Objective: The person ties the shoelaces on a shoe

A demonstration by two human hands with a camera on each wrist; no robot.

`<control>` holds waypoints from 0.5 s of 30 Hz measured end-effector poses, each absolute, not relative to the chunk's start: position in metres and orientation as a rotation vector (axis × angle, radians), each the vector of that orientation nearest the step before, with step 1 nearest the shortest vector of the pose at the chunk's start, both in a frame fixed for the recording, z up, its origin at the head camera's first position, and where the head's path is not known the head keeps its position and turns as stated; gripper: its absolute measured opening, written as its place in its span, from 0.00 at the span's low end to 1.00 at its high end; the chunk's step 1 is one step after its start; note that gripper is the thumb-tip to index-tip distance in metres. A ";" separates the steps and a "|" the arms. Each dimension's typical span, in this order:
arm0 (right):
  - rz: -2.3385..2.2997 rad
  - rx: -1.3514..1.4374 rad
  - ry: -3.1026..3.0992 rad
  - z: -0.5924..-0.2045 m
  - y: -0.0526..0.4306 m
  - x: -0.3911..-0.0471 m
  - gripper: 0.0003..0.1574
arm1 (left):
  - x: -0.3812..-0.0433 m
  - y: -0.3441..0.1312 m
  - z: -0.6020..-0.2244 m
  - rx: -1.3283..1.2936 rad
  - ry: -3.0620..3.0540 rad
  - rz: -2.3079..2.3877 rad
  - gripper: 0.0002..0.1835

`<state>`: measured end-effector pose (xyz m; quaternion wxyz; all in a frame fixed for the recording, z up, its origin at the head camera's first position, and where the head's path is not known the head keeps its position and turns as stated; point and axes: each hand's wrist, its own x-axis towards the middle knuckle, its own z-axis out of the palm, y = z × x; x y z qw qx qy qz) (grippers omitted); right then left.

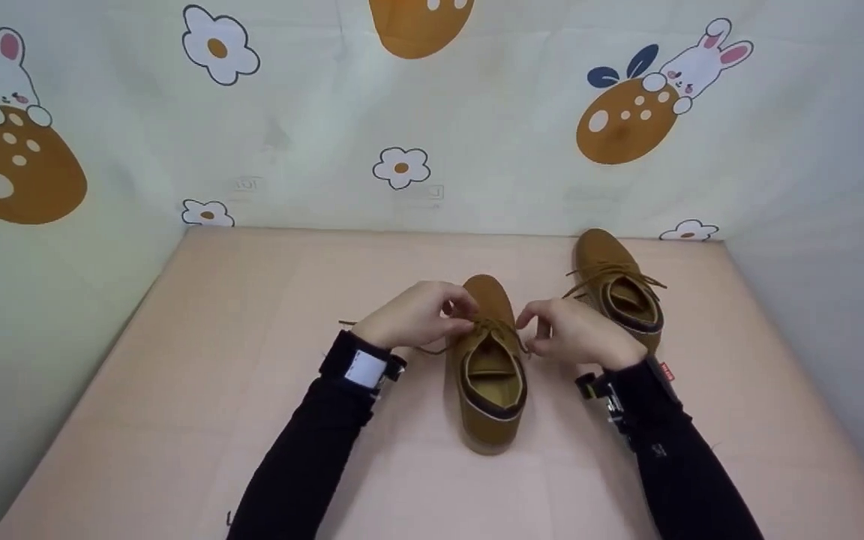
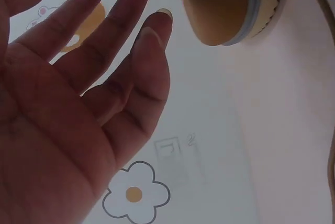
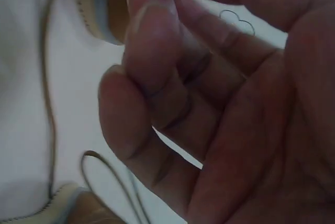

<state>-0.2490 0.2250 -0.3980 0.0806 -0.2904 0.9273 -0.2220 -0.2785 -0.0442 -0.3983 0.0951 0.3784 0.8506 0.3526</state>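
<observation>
A brown lace-up shoe (image 1: 493, 431) stands in the middle, toe pointing to the back wall. My left hand (image 1: 421, 315) is at the left side of its laces (image 1: 490, 327), thumb and forefinger close to the knot with a small gap between them. On the other side my right hand (image 1: 578, 330) has bent fingers, thumb and forefinger tips apart beside a lace strand. Relaxed fingers of the left hand (image 2: 120, 72) hang beside the shoe's toe (image 2: 220, 9) in the left wrist view. Curled fingers of the right hand (image 3: 157, 72) fill the right wrist view.
A matching brown shoe (image 1: 598, 247) with a tied bow stands at the back right, close beside my right hand. One loose lace end (image 1: 347, 322) reaches out left of the middle shoe. Pale printed cloth walls (image 1: 312, 135) bound the pink tabletop (image 1: 252, 300).
</observation>
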 end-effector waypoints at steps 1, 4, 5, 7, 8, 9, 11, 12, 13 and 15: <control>-0.658 -0.869 2.784 -0.402 0.225 -0.249 0.15 | -0.279 -0.043 -0.400 1.117 2.527 1.046 0.07; -0.638 -0.874 2.833 -0.410 0.224 -0.249 0.12 | -0.279 -0.044 -0.402 1.110 2.533 1.073 0.03; -0.629 -0.882 2.840 -0.412 0.224 -0.250 0.11 | -0.278 -0.044 -0.402 1.107 2.531 1.082 0.03; -0.609 -0.895 2.837 -0.415 0.223 -0.250 0.11 | -0.277 -0.045 -0.402 1.100 2.524 1.086 0.02; -0.602 -0.901 2.825 -0.415 0.223 -0.250 0.10 | -0.277 -0.046 -0.401 1.098 2.517 1.091 0.02; -0.599 -0.910 2.813 -0.416 0.223 -0.251 0.10 | -0.276 -0.046 -0.401 1.095 2.505 1.101 0.02; -0.598 -0.933 2.798 -0.417 0.225 -0.251 0.09 | -0.276 -0.047 -0.399 1.089 2.483 1.122 0.02; -0.602 -0.943 2.793 -0.418 0.226 -0.251 0.09 | -0.276 -0.047 -0.398 1.084 2.472 1.139 0.02; -0.610 -0.953 2.785 -0.418 0.227 -0.251 0.08 | -0.275 -0.048 -0.396 1.078 2.461 1.158 0.02; -0.617 -0.969 2.776 -0.418 0.228 -0.250 0.08 | -0.274 -0.049 -0.393 1.058 2.437 1.195 0.02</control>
